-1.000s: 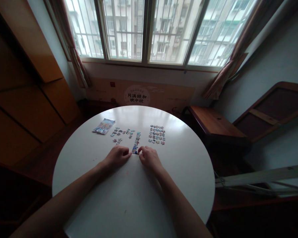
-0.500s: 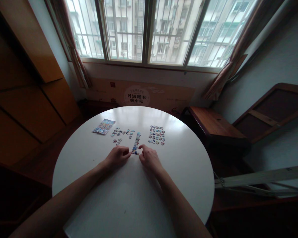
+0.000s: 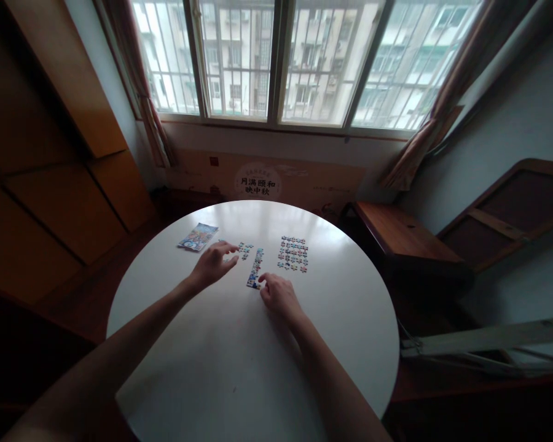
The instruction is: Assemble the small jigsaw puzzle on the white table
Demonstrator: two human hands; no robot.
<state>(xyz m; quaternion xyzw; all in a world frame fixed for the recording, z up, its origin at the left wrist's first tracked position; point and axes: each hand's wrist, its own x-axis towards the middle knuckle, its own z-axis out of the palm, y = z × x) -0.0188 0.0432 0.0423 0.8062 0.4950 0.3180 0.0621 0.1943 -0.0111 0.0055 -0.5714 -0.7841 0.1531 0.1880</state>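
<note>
A narrow strip of joined puzzle pieces (image 3: 255,269) lies on the round white table (image 3: 239,362). My right hand (image 3: 279,295) rests at the strip's near end, fingers curled, fingertips touching it. My left hand (image 3: 212,261) hovers over the loose pieces left of the strip (image 3: 245,248), fingers stretched out and apart, hiding most of them. A second group of loose pieces (image 3: 293,253) lies in rows right of the strip. A picture card (image 3: 198,236) lies at the far left.
A wooden side table (image 3: 399,233) stands beyond the table's right edge. A cardboard panel with printed characters (image 3: 258,182) leans under the barred window. Wooden cabinets (image 3: 50,184) fill the left side, and a wooden frame (image 3: 507,209) leans on the right wall.
My left hand left the strip's near end, moved forward and left over the loose pieces, and opened. My right hand stayed at the strip's end.
</note>
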